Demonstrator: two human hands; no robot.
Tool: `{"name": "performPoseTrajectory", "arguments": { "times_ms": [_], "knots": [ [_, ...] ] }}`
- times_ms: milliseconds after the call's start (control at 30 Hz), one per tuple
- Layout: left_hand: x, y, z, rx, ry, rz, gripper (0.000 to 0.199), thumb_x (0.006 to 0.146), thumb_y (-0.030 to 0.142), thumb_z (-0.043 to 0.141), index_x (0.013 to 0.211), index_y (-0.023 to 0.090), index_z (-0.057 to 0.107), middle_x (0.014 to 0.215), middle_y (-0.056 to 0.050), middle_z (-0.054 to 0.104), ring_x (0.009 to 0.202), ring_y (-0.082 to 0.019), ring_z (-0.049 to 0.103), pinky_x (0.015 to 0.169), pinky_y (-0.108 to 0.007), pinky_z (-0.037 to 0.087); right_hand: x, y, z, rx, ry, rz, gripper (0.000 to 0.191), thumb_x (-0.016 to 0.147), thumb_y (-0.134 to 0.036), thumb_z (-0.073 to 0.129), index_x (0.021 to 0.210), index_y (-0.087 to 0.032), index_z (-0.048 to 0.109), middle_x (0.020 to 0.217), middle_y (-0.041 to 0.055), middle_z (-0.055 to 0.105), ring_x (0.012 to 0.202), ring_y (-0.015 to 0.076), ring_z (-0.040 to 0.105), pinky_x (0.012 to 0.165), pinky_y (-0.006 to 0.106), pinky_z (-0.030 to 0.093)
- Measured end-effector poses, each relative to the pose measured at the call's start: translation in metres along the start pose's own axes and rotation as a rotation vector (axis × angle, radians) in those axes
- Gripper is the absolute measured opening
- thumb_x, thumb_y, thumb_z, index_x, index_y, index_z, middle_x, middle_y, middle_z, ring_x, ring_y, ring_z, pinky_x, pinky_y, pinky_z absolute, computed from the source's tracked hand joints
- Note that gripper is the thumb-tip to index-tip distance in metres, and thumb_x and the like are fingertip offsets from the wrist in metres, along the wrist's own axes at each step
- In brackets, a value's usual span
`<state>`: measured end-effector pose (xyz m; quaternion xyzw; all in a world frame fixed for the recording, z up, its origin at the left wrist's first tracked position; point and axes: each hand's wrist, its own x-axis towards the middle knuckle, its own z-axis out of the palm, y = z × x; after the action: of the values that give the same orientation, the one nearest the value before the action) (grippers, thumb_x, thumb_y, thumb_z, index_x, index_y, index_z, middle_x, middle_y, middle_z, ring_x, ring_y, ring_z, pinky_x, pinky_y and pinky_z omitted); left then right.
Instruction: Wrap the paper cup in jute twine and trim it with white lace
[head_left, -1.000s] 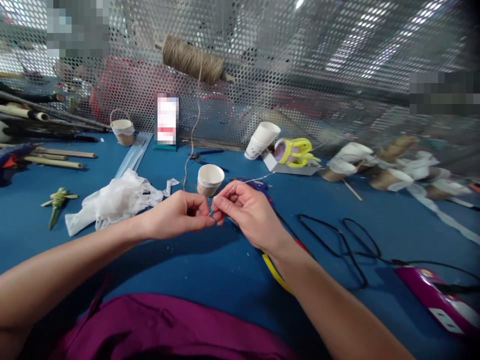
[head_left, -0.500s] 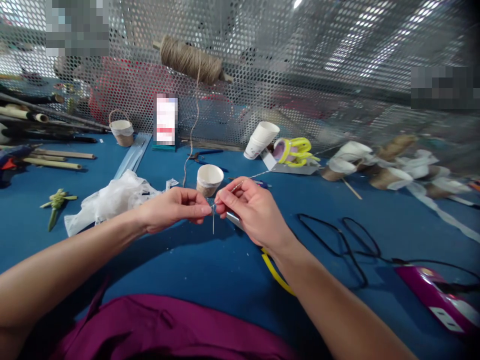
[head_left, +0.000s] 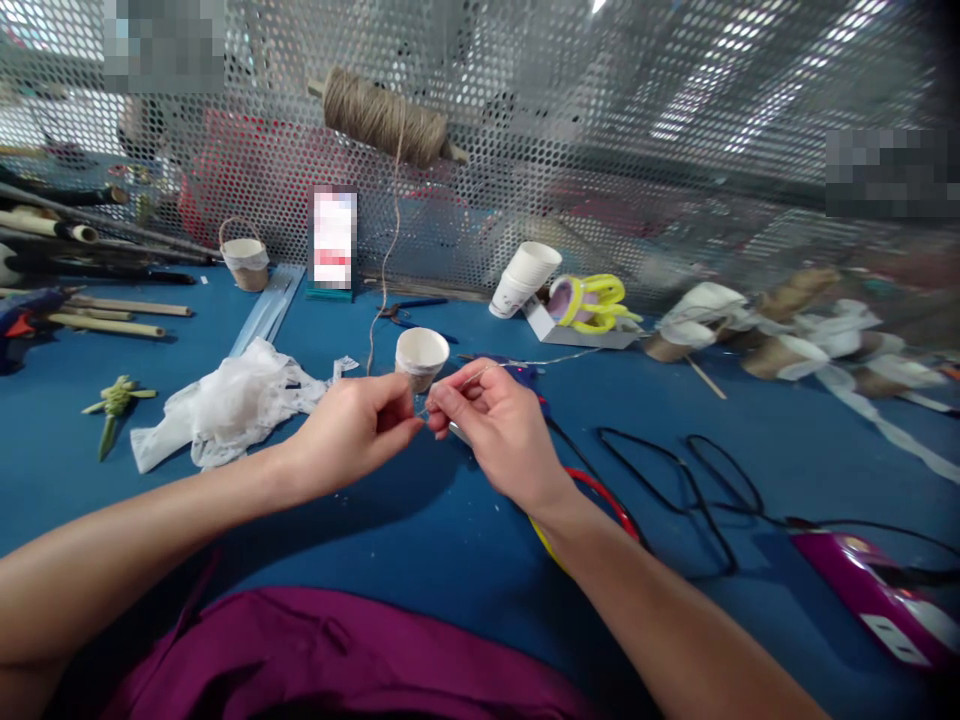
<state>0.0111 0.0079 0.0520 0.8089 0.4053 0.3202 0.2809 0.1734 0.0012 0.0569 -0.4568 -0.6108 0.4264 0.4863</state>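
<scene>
Near the middle of the table, my left hand (head_left: pixel 361 428) is closed, thumb and forefinger pinching the end of a thin twisted string (head_left: pixel 551 361). Close beside it, fingertips almost meeting, my right hand (head_left: pixel 501 425) pinches the same string. From there the string runs over the right forefinger and off to the right. Just behind my hands stands a white paper cup (head_left: pixel 421 354) with a brown-wrapped lower part. Scissors with red and yellow handles (head_left: pixel 606 500) lie partly hidden beneath my right hand and forearm.
A twine spool (head_left: pixel 384 118) hangs on the mesh, its strand reaching down to the table. White lace (head_left: pixel 232 405) lies left. Stacked paper cups (head_left: pixel 525 278) and a yellow-handled item in a white box (head_left: pixel 592 335) stand behind. Right are a black cable (head_left: pixel 694 480) and purple power strip (head_left: pixel 874 590).
My left hand has rolled over and its fingers have curled in. The dangling string end is no longer visible. The string right of my right hand now lies flatter, and more of the scissors shows.
</scene>
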Motion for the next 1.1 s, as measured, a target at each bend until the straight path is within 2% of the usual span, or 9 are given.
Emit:
{"name": "performPoseTrajectory", "arguments": {
  "times_ms": [100,167,367,500,600,800,867,933,1100],
  "knots": [
    [-0.001,0.002,0.001,0.232,0.100,0.120,0.019,0.078,0.015,0.047,0.060,0.017,0.043,0.056,0.003,0.046,0.057,-0.011,0.042,0.060,-0.027,0.030,0.000,0.002,0.001,0.008,0.010,0.003,0.026,0.075,-0.038,0.067,0.073,-0.018,0.050,0.060,-0.0027,0.061,0.050,0.0093,0.058,0.051,0.025,0.052],
    [0.000,0.003,-0.003,0.161,0.061,0.073,0.017,0.079,0.019,0.049,0.063,0.017,0.046,0.057,0.003,0.046,0.057,-0.011,0.041,0.061,-0.027,0.030,0.001,0.003,0.000,0.039,0.013,0.008,0.026,0.074,-0.037,0.068,0.074,-0.018,0.050,0.060,-0.0027,0.061,0.050,0.0094,0.058,0.051,0.025,0.051],
    [0.008,-0.010,-0.012,-0.868,-0.401,-0.208,0.033,0.075,0.047,0.062,0.075,0.015,0.054,0.079,-0.003,0.060,0.074,-0.012,0.053,0.067,-0.025,0.037,0.002,0.001,-0.003,0.243,0.012,0.039,0.022,0.073,-0.031,0.070,0.073,-0.018,0.052,0.058,-0.0041,0.062,0.048,0.0083,0.057,0.045,0.022,0.048],
    [0.010,-0.016,-0.005,-1.116,-0.483,-0.333,0.045,0.059,0.051,0.075,0.075,0.015,0.053,0.073,0.000,0.059,0.065,-0.009,0.050,0.061,-0.022,0.034,0.000,-0.001,-0.001,0.277,-0.011,0.038,0.021,0.072,-0.030,0.070,0.073,-0.019,0.052,0.056,-0.0042,0.062,0.047,0.0084,0.056,0.045,0.022,0.047],
    [0.008,-0.010,-0.003,-0.923,-0.370,-0.298,0.038,0.062,0.045,0.074,0.068,0.015,0.051,0.063,0.003,0.052,0.059,-0.008,0.045,0.058,-0.022,0.033,-0.001,-0.001,0.000,0.230,0.006,0.015,0.020,0.074,-0.029,0.069,0.073,-0.019,0.052,0.056,-0.0043,0.062,0.047,0.0086,0.056,0.045,0.022,0.048],
    [-0.002,0.010,-0.002,0.118,0.097,0.016,0.021,0.075,0.016,0.054,0.057,0.017,0.044,0.055,0.003,0.045,0.056,-0.011,0.040,0.058,-0.026,0.030,-0.002,-0.002,0.005,0.055,0.075,-0.019,0.022,0.075,-0.034,0.068,0.071,-0.019,0.052,0.058,-0.0034,0.061,0.049,0.0082,0.057,0.050,0.023,0.051],
    [-0.003,0.011,-0.002,0.162,0.111,0.031,0.019,0.076,0.016,0.053,0.058,0.017,0.045,0.055,0.003,0.046,0.055,-0.011,0.040,0.058,-0.026,0.031,-0.002,-0.002,0.005,0.045,0.078,-0.022,0.023,0.075,-0.035,0.068,0.072,-0.019,0.052,0.059,-0.0033,0.060,0.049,0.0084,0.056,0.049,0.023,0.051],
    [0.000,0.007,-0.005,-0.040,0.002,-0.043,0.017,0.077,0.022,0.056,0.062,0.016,0.048,0.057,0.003,0.049,0.055,-0.010,0.042,0.056,-0.024,0.033,-0.001,-0.001,0.004,0.055,0.084,-0.034,0.021,0.075,-0.034,0.068,0.072,-0.019,0.052,0.059,-0.0033,0.061,0.050,0.0086,0.057,0.049,0.023,0.050],
    [0.010,-0.012,-0.009,-0.886,-0.338,-0.277,0.030,0.076,0.044,0.060,0.073,0.015,0.055,0.070,-0.001,0.059,0.065,-0.010,0.050,0.062,-0.023,0.037,0.002,0.001,0.001,0.202,0.079,-0.047,0.017,0.077,-0.028,0.066,0.073,-0.019,0.052,0.063,-0.0032,0.062,0.051,0.0077,0.056,0.047,0.022,0.049]
  ]
}}
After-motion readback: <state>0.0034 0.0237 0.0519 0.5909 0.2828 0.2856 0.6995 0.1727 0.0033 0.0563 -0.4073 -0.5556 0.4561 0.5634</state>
